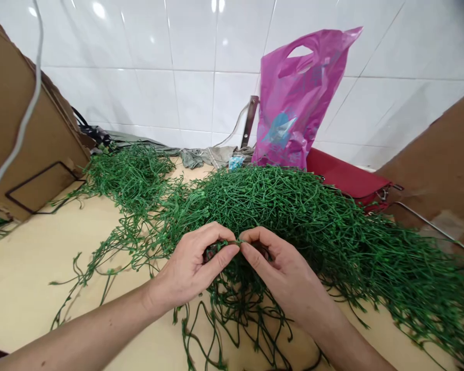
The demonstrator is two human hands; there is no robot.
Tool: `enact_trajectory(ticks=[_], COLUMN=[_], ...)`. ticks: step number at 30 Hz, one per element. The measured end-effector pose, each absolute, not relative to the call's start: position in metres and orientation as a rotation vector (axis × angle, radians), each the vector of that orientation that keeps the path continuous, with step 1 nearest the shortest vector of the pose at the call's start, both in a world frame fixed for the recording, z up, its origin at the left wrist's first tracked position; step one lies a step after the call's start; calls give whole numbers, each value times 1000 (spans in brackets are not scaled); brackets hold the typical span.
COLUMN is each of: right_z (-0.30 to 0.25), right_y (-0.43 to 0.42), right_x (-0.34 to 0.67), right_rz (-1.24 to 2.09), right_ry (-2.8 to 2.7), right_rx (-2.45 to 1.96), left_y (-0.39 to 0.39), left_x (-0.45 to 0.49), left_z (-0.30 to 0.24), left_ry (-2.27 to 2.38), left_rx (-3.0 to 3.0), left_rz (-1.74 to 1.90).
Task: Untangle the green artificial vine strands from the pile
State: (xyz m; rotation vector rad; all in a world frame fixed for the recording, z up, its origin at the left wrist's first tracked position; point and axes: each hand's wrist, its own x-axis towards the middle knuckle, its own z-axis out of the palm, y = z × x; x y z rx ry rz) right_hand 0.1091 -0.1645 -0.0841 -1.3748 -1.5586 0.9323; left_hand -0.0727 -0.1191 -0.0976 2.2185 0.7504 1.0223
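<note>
My left hand (201, 260) and my right hand (280, 268) meet in the middle of the head view. Each pinches a thin green stem (237, 242) between thumb and forefinger, the fingertips almost touching. The stem looks like plastic, as on an artificial plant; most of it is hidden by my fingers. Below and between the hands hangs a loose tangle of darker green stems (235, 309), some lying on the table. Right behind my hands rises a big heap of the same green stems (270, 201), which spreads far to the right.
A smaller green heap (133, 172) lies at the back left. Cardboard (27, 118) stands on the left, more cardboard (441, 154) on the right. A purple plastic bag (297, 98) and a red bag (344, 175) are behind the big heap, before a tiled wall (139, 46). A pale cable (33, 98) hangs left.
</note>
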Motion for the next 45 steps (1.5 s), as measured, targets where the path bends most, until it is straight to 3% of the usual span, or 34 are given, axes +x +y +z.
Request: enact_trajectory(ticks=[15, 21, 26, 33, 37, 40, 45], right_z=[-96, -99, -95, -108, -112, -106, -94], right_y=[-161, -168, -168, -163, -159, -154, -141], right_x=[108, 109, 116, 120, 115, 128, 166], right_rz=[848, 678, 1018, 1662, 1804, 1669, 1095], right_ry=[-1516, -1775, -1819, -1385, -1291, -1315, -1301], right_rx=[-1331, -1441, -1358, -919, -718, -733, -963], left_y=[-113, -113, -104, -103, -106, -99, -84], left_x=[-72, -73, -75, -73, -74, -81, -88], left_z=[-101, -100, -101, -93, -97, -103, -105], left_ry=[860, 797, 723, 539, 479, 561, 721], left_rx=[2204, 2149, 1911, 1724, 1559, 1335, 1136], left_rz=[868, 839, 729, 649, 631, 765, 1079])
